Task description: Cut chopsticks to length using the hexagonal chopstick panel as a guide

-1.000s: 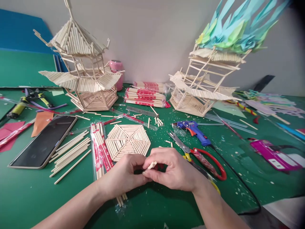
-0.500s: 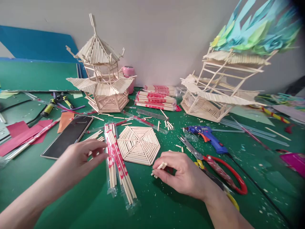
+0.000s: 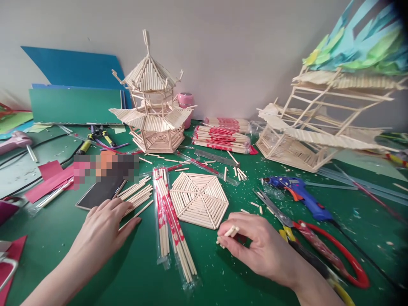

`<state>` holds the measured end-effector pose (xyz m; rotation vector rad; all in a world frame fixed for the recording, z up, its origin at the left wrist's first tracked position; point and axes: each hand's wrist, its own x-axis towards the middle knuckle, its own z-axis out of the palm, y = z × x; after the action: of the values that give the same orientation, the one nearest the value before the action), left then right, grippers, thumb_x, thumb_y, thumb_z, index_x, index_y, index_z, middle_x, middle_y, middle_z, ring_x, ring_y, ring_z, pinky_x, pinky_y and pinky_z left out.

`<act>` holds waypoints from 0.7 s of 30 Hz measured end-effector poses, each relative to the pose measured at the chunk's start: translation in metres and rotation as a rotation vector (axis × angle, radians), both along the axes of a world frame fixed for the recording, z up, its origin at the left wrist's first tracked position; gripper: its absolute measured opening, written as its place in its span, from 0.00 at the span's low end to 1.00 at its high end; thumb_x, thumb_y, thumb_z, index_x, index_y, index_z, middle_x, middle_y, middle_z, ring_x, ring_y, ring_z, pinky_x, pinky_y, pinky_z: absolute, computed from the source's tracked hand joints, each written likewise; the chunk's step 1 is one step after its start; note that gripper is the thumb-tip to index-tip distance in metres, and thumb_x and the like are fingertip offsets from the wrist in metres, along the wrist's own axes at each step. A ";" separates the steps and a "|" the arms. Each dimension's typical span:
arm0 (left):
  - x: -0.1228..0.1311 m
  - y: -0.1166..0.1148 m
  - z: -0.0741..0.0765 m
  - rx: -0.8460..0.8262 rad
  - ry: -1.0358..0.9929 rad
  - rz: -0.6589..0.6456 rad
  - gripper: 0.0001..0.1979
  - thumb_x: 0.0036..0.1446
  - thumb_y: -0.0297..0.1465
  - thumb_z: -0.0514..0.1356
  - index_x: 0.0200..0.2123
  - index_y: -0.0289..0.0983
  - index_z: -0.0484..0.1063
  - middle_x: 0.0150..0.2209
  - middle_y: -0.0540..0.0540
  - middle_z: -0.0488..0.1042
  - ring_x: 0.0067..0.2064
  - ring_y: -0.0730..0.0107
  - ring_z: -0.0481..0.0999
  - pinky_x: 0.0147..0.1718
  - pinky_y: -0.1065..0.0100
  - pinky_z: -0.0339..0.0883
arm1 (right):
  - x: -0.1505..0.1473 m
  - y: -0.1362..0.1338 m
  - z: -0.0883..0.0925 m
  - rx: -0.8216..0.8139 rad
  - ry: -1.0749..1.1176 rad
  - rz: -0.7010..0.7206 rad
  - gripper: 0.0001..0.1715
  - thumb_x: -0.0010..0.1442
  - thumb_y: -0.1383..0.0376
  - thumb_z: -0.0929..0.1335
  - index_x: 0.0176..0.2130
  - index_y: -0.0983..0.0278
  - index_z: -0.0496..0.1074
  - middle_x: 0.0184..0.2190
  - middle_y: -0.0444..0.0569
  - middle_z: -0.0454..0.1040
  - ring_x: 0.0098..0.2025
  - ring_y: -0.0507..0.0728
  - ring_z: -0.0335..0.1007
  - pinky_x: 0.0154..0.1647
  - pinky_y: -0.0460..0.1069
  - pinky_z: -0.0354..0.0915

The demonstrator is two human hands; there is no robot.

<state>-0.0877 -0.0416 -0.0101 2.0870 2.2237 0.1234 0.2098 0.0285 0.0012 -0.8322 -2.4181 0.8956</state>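
My right hand point(image 3: 255, 242) is closed around a few short wooden sticks point(image 3: 232, 231), their cut ends showing between thumb and fingers. Thumb and fingers apart, my left hand point(image 3: 103, 225) rests over the near ends of loose wooden sticks point(image 3: 138, 193) beside a phone point(image 3: 103, 191). One stick lies along its thumb; its fingertips are partly hidden. Between the hands lie wrapped chopsticks point(image 3: 172, 216) in clear and red plastic and a flat hexagonal panel point(image 3: 200, 199) made of sticks.
Scissors point(image 3: 287, 225) with red handles and a blue glue gun point(image 3: 298, 197) lie on the right. Behind stand a stick pagoda point(image 3: 153, 114) and a leaning stick structure point(image 3: 306, 131). Chopstick packs point(image 3: 223, 136) are stacked between them. A pink glue gun point(image 3: 19, 144) lies far left.
My left hand has moved from beside the wrapped chopsticks down and left onto the loose sticks. My right hand keeps its short sticks. The whole view has shifted left.
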 end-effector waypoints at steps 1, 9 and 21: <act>0.000 0.000 0.000 -0.004 -0.007 0.004 0.20 0.57 0.44 0.49 0.37 0.35 0.71 0.38 0.36 0.74 0.40 0.50 0.72 0.38 0.56 0.62 | 0.000 0.000 0.000 -0.002 -0.001 -0.001 0.10 0.59 0.67 0.64 0.26 0.63 0.68 0.22 0.43 0.70 0.24 0.50 0.63 0.26 0.46 0.58; -0.001 0.001 -0.007 0.021 -0.057 0.008 0.16 0.58 0.41 0.48 0.35 0.37 0.70 0.34 0.42 0.73 0.37 0.56 0.73 0.35 0.59 0.62 | -0.001 0.000 0.000 -0.008 0.005 0.002 0.11 0.60 0.68 0.62 0.26 0.63 0.68 0.22 0.43 0.70 0.24 0.50 0.65 0.25 0.46 0.59; -0.001 -0.003 -0.003 -0.034 -0.079 0.068 0.15 0.57 0.40 0.48 0.30 0.38 0.69 0.29 0.46 0.72 0.34 0.61 0.72 0.34 0.60 0.61 | 0.003 0.000 -0.008 0.018 -0.039 0.014 0.08 0.60 0.68 0.63 0.29 0.63 0.68 0.22 0.42 0.67 0.24 0.49 0.64 0.24 0.44 0.59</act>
<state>-0.0890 -0.0445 -0.0128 1.9551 2.2351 0.1683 0.2127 0.0284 -0.0064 -0.8342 -2.4644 0.8697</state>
